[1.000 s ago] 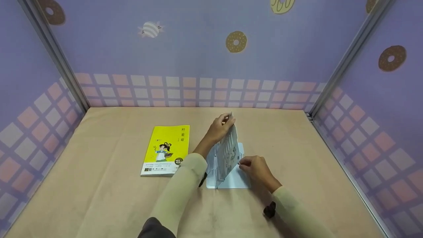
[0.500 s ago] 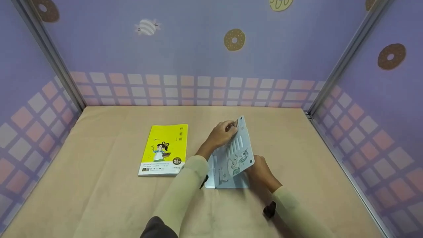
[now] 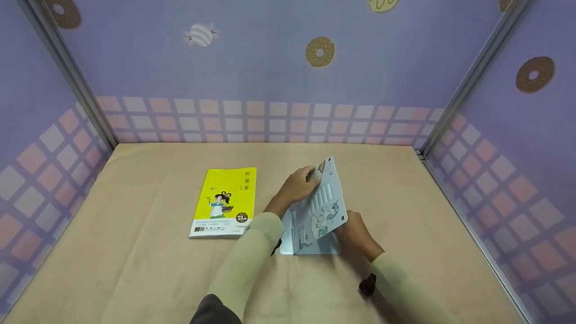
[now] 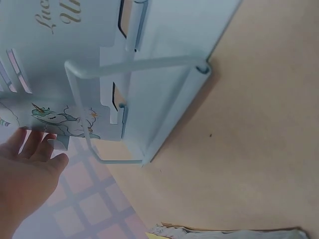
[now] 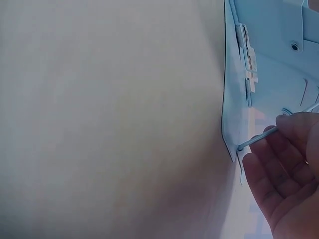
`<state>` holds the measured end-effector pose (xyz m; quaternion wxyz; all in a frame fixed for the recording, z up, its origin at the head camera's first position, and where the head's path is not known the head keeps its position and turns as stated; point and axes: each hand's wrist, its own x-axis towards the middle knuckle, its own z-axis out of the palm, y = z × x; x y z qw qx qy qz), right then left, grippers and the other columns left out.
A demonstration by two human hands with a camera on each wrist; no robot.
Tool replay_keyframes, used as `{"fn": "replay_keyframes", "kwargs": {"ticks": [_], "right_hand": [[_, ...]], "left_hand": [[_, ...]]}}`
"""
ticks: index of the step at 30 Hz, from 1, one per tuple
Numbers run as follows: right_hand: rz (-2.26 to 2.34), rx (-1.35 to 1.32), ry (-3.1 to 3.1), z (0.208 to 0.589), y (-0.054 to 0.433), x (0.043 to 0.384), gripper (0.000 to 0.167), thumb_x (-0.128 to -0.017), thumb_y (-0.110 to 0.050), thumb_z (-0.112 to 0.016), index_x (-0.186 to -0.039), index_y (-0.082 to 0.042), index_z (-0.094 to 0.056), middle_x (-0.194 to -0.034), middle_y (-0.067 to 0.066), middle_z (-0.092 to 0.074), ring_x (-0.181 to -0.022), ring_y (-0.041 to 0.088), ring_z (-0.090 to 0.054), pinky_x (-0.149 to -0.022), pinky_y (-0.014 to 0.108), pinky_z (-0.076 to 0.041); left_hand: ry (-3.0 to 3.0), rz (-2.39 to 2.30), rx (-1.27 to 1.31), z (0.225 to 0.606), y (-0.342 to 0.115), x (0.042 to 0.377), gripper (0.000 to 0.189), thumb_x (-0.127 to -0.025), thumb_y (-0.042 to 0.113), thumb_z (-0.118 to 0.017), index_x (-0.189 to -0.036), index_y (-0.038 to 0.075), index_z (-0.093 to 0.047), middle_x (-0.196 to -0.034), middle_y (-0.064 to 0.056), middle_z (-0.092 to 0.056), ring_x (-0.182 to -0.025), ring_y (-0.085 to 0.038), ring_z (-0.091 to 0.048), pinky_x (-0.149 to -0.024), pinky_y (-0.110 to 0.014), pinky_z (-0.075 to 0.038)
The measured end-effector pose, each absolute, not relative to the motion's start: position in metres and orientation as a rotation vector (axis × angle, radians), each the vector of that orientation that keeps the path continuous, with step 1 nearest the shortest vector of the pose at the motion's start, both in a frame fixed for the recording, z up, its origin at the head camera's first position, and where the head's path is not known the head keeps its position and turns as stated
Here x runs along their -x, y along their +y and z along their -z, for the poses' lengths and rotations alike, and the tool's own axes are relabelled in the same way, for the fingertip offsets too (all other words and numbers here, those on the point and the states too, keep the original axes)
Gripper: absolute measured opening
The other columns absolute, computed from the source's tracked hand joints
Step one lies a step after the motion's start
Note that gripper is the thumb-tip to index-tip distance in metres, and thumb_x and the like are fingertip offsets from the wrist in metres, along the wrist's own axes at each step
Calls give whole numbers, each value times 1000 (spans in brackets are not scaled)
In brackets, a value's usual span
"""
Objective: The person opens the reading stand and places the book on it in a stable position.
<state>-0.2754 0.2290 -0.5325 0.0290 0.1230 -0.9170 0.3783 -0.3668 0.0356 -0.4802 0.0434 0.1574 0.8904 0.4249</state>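
A light-blue metal book stand [image 3: 321, 220] with a unicorn print sits right of centre in the head view. Its slotted panel stands tilted up from the flat base plate [image 3: 286, 247]. My left hand [image 3: 297, 185] holds the panel by its far edge; in the left wrist view its fingers [image 4: 32, 144] reach behind that edge, near a small tab. Behind the panel is my right hand [image 3: 354, 231], its fingers largely hidden in the head view. The right wrist view shows it pinching a thin wire leg [image 5: 261, 135] of the stand between thumb and fingers.
Left of the stand lies a yellow book [image 3: 225, 186] with a cartoon figure on its cover, partly overlapped by the left sleeve [image 3: 245, 252]. A beige cloth [image 3: 144, 216] covers the table. Patterned walls [image 3: 270, 63] enclose the back and sides.
The panel has swung rightward from nearly edge-on, so its printed face shows more and now covers my right fingers. My left hand has moved slightly with it. Little differs over the last half second.
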Motion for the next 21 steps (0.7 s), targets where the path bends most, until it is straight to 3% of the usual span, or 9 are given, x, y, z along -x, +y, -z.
{"fn": "replay_keyframes", "kwargs": {"ticks": [10,15,19,21], "right_hand": [[-1084,-467,-2816,531,226,272,23,-97,-11,-67,-118,-16,-73,-106,0,-78,-77,9,-58,-76,33,-54],[-1169,-496,-2819,527,224,263,41,-97,-8,-67,-135,-23,-64,-122,-4,-74,-98,10,-66,-95,42,-56],[-1206,-538,-2804,526,222,255,61,-93,-8,-72,-146,-29,-52,-138,-3,-65,-122,16,-64,-104,46,-52],[-1232,-535,-2798,525,221,251,72,-89,-8,-77,-150,-30,-46,-142,-3,-62,-124,18,-63,-103,46,-53]], "left_hand": [[2727,-1280,-483,481,35,367,57,-105,39,-48,-155,12,-40,-154,-9,-49,-144,-27,-46,-120,-45,-37],[2713,-1292,-463,481,36,367,58,-105,39,-48,-156,13,-38,-155,-8,-48,-146,-27,-45,-121,-45,-36],[2710,-1279,-469,480,37,367,60,-106,40,-47,-157,13,-37,-157,-9,-46,-146,-28,-44,-121,-46,-35],[2721,-1261,-475,479,37,367,60,-106,41,-47,-158,12,-36,-157,-9,-46,-147,-28,-43,-121,-46,-35]]}}
